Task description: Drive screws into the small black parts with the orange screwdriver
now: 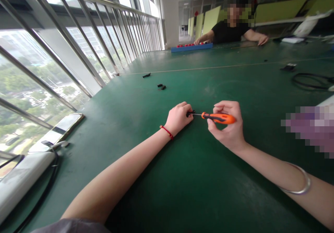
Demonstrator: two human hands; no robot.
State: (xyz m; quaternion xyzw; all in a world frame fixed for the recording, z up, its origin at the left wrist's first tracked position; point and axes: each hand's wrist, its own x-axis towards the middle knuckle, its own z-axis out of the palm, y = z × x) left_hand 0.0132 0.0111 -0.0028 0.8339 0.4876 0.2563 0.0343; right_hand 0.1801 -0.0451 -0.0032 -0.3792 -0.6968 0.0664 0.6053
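Bare arms; red string [166,131] on L wrist, silver bangle [300,184] on R.

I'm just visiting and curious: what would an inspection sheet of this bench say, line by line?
Surface: wide dark green table mat, scuffed, with a thin seam line across it.
Job's things: small black plastic part pinched in the left hand; orange-handled screwdriver in the right hand, tip at the part.
Clutter: loose black pieces; a phone at the left table edge.
Hands: both closed on their things; red string bracelet left, silver bangle right.
Cables: black cable loop far right.
Surroundings: steel window railing; another person beside a long blue tray.
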